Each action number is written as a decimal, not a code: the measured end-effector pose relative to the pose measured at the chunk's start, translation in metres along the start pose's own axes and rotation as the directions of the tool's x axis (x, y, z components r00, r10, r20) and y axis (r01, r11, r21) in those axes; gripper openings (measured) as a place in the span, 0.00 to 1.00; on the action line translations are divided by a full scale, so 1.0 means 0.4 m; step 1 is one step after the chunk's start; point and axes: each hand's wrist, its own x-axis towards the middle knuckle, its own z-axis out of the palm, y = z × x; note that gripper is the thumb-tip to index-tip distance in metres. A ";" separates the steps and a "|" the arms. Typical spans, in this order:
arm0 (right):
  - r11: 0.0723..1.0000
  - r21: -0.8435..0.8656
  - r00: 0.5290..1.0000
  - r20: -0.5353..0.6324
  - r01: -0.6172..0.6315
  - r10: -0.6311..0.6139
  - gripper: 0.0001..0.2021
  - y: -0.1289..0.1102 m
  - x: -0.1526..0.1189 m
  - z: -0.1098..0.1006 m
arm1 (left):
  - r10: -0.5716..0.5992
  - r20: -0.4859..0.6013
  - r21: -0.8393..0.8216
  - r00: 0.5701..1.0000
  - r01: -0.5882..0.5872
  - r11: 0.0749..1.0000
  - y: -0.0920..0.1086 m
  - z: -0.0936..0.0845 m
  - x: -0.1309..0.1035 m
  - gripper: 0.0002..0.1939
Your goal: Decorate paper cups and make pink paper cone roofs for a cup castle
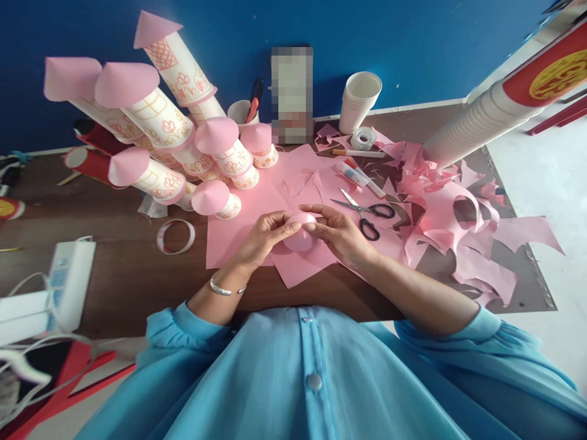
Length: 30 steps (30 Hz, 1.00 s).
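Note:
A small pink paper piece (300, 240), curved like a cone, is pinched between my two hands above the pink paper sheets (238, 238). My left hand (270, 235) grips its left edge with thumb and forefinger. On the opposite edge, my right hand (337, 232) holds it the same way. Black-handled scissors (362, 211) lie partly spread just beyond my right hand. Behind them rest a glue tube (353, 174) and a white-and-red tube or pen beside it.
Paper-cup towers (160, 125) with pink cone roofs stand at the left. Pink scraps (440, 208) cover the right side. Stacked cups (361, 101), a tape roll (363, 139) and a tall cup stack (477, 122) stand farther back. A paper ring (175, 236) and power strip (73, 281) lie left.

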 end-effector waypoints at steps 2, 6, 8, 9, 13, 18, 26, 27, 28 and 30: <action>1.000 -0.015 0.999 -0.039 0.005 -0.006 0.22 -0.005 -0.002 0.001 | -0.017 -0.005 -0.047 1.000 0.017 0.999 -0.005 -0.001 0.001 0.19; 1.000 0.019 1.000 -0.026 -0.013 0.014 0.23 -0.012 -0.004 0.001 | -0.029 -0.007 -0.091 1.000 0.028 0.995 -0.008 -0.003 0.002 0.19; 0.998 0.047 0.999 0.024 -0.042 0.041 0.26 -0.010 -0.004 0.000 | -0.024 -0.006 -0.059 1.000 0.024 0.998 -0.006 -0.003 0.002 0.18; 0.997 0.056 0.998 0.047 -0.052 0.050 0.28 -0.009 -0.003 -0.001 | -0.023 -0.008 -0.039 1.000 0.023 0.999 -0.004 -0.003 0.001 0.19; 0.996 0.075 0.996 0.079 -0.053 0.047 0.29 -0.001 0.000 -0.004 | -0.028 -0.022 -0.021 0.999 0.028 0.999 0.002 -0.001 0.000 0.19; 0.998 0.041 0.999 0.025 -0.041 0.040 0.25 -0.009 -0.003 0.002 | -0.048 -0.037 -0.094 0.998 0.044 0.995 0.002 0.002 0.000 0.20; 1.000 0.003 0.999 -0.037 0.027 -0.027 0.26 -0.017 0.002 -0.001 | -0.036 -0.039 -0.103 0.999 0.031 0.994 0.007 0.004 0.000 0.22; 0.999 -0.010 0.999 -0.033 0.033 -0.033 0.27 -0.016 0.002 -0.002 | -0.035 -0.043 -0.096 0.998 0.031 0.995 0.008 0.004 0.000 0.22; 0.999 -0.019 0.999 -0.027 0.037 -0.037 0.27 -0.016 0.001 -0.003 | -0.034 -0.047 -0.092 0.998 0.030 0.995 0.008 0.003 0.000 0.22; 0.999 -0.012 0.999 -0.024 0.039 -0.040 0.27 -0.015 0.000 -0.004 | -0.031 -0.052 -0.097 0.998 0.025 0.995 0.009 0.002 0.000 0.22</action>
